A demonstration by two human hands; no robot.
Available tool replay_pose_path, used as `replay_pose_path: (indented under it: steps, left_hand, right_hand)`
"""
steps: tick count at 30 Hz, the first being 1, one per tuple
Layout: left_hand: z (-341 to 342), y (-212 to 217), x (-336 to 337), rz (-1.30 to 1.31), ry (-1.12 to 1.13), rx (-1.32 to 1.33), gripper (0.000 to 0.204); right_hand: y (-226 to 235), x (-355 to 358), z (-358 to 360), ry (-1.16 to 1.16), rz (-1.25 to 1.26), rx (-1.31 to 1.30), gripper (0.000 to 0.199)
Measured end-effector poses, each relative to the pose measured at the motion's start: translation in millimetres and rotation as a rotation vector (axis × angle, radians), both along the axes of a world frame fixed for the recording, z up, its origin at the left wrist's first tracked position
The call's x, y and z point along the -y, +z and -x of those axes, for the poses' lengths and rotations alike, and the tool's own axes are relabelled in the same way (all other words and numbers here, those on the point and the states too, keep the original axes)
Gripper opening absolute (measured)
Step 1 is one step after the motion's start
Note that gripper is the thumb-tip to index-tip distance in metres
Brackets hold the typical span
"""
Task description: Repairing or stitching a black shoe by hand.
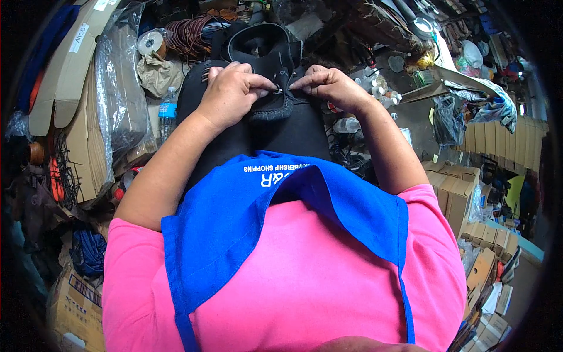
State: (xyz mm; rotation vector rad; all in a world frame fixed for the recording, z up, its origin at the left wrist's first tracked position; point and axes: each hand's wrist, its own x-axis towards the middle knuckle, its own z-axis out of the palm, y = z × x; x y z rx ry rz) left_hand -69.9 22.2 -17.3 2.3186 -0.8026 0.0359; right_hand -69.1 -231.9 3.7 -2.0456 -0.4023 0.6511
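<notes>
A black shoe [272, 113] lies across my lap, its stitched toe toward me and its wide opening on the far side. From the left, my left hand [233, 91] bends over it with thumb and forefinger pinched at the front of the shoe. Opposite, my right hand [331, 87] is closed in a pinch a short gap away. Between the fingertips shows a small pale bit, too small to name. What each pinch holds cannot be made out. Black trousers [287, 136] are under the shoe.
A blue apron [226, 193] covers my lap's near end. To the left stand a water bottle [168, 111], crumpled brown paper [157, 75], a spool [151, 43] and cardboard sheets [73, 76]. Several small bottles [375, 85] crowd the right, with stacked cardboard boxes [454, 188] beyond.
</notes>
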Motion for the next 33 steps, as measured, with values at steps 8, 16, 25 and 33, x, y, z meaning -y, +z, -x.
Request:
replay_pose_path:
  steps: [8,16,25,33]
  left_hand:
    - [-25,-1,9,0.056,-0.202,-0.044,0.010]
    - [-13,17,21,-0.040,0.129,-0.356,0.035]
    - [6,20,5,0.258,0.038,0.038,0.012]
    - [-40,16,18,-0.074,-0.078,0.311,0.015]
  right_hand:
    - [-7,0,0,0.024,0.002,0.066,0.024]
    - [-3,-2,14,-0.045,0.054,0.140,0.025]
    - [1,0,10,-0.021,0.043,0.089,0.029]
    - [4,-5,8,0.002,0.110,0.147,0.026]
